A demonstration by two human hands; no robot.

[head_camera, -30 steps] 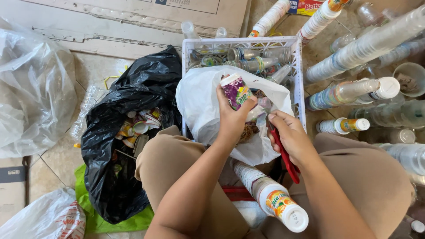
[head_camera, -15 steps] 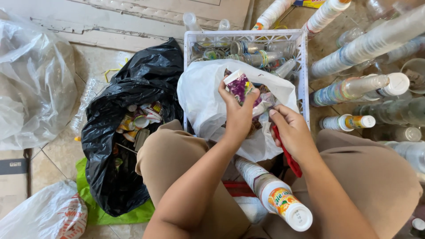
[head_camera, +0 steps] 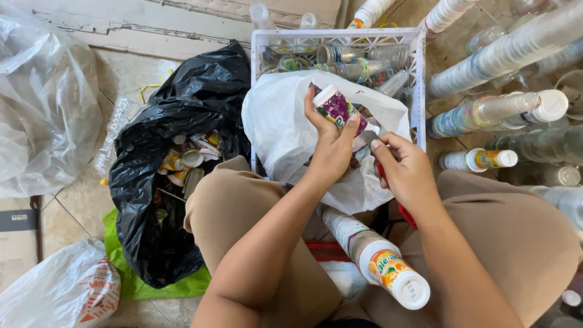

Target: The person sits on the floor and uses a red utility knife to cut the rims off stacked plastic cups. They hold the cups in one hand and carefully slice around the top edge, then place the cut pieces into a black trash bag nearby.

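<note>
Above the white plastic bag (head_camera: 285,130), just near of the white plastic crate (head_camera: 418,79), the left hand (head_camera: 331,146) grips a small purple-labelled plastic cup (head_camera: 336,108) around its body. It looks light, thin-walled and crushable. The right hand (head_camera: 405,173) is closed on a red-handled tool (head_camera: 401,206).

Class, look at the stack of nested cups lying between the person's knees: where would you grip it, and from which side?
Grip the stack of nested cups around its round middle, from above. It lies on its side between the knees, so the upper face is open, and its white end points toward the camera.
</note>
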